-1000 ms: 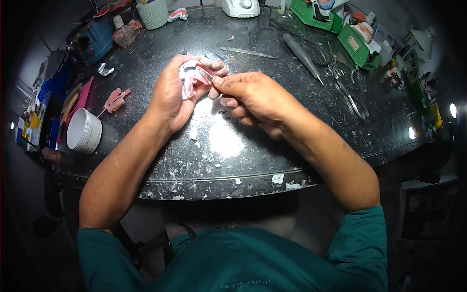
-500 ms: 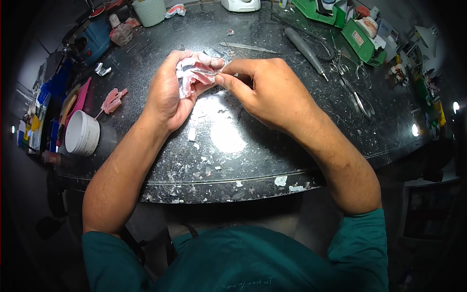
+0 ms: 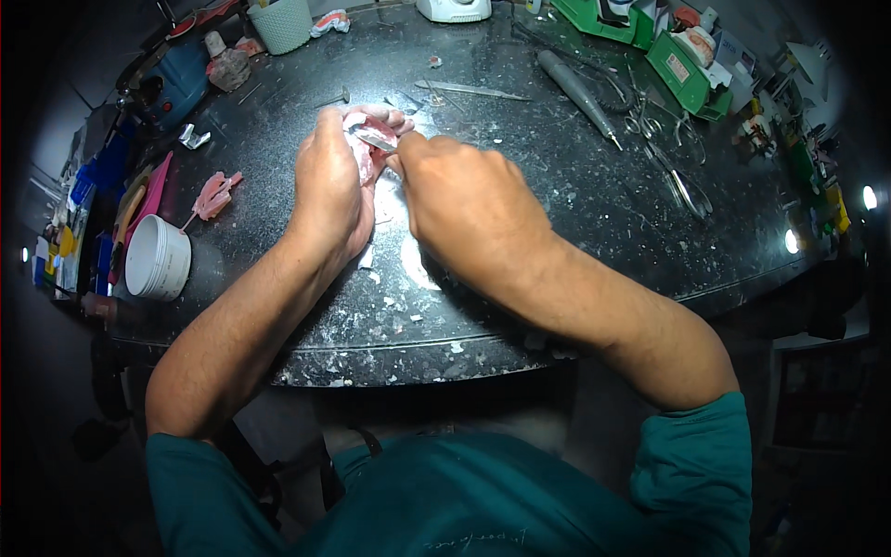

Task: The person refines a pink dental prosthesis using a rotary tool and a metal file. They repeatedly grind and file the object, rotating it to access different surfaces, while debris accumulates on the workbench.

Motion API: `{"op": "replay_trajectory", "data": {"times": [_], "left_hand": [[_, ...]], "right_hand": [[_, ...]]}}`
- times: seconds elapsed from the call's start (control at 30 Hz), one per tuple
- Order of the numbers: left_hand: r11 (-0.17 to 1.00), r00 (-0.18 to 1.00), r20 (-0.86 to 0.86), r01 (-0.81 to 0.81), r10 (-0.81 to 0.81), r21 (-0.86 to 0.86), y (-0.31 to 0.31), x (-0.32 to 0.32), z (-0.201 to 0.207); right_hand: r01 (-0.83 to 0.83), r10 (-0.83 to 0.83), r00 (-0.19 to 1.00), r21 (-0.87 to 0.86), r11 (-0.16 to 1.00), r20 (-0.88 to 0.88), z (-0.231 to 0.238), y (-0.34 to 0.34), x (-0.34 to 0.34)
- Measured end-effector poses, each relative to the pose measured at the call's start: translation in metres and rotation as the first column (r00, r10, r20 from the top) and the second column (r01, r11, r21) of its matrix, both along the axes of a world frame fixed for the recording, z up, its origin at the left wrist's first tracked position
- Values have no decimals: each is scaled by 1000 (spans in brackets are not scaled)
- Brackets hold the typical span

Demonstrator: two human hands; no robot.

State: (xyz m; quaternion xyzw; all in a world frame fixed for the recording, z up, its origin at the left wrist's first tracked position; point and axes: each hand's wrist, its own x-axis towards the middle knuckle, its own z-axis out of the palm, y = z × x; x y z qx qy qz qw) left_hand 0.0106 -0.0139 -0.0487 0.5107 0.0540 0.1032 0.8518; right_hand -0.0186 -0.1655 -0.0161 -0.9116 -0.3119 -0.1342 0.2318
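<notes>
My left hand (image 3: 329, 186) is closed around a ragged pink-and-white piece (image 3: 364, 162), held above the dark speckled bench. White residue coats its fingertips. My right hand (image 3: 475, 200) is closed, its back turned up, with the fingertips against the piece's right side. A narrow silvery blade-like strip (image 3: 379, 142) runs from those fingertips across the piece. Its other end is hidden by my right hand, so whether it is a tool's blade I cannot tell.
To the left stand a white tub (image 3: 160, 262) and a pink lump on a thin stick (image 3: 214, 197). Beyond my hands lies a slim metal instrument (image 3: 475, 90). A grey rotary handpiece (image 3: 577, 93), pliers (image 3: 676, 176) and green bins (image 3: 685, 76) are at the right. White scraps litter the bench.
My right hand has rolled over, its back now upward, and come slightly left and nearer. My left hand has turned inward around the piece, so less of the piece shows.
</notes>
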Motion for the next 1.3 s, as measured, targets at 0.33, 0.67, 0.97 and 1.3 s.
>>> {"op": "replay_trajectory", "data": {"times": [0.33,0.67,0.97,1.3], "left_hand": [[999,997,73,35,-37,28,3,-3,-2],[986,988,22,153,-152,-58,6,-5,8],[965,965,29,262,-262,-22,12,-5,10],[992,994,-48,97,-101,-80,0,-8,11]], "right_hand": [[15,171,852,351,936,-494,0,-3,33],[8,41,964,183,983,-262,12,-23,26],[-83,113,943,107,991,-313,32,-39,33],[-70,86,993,193,979,-80,-4,-11,18]]}}
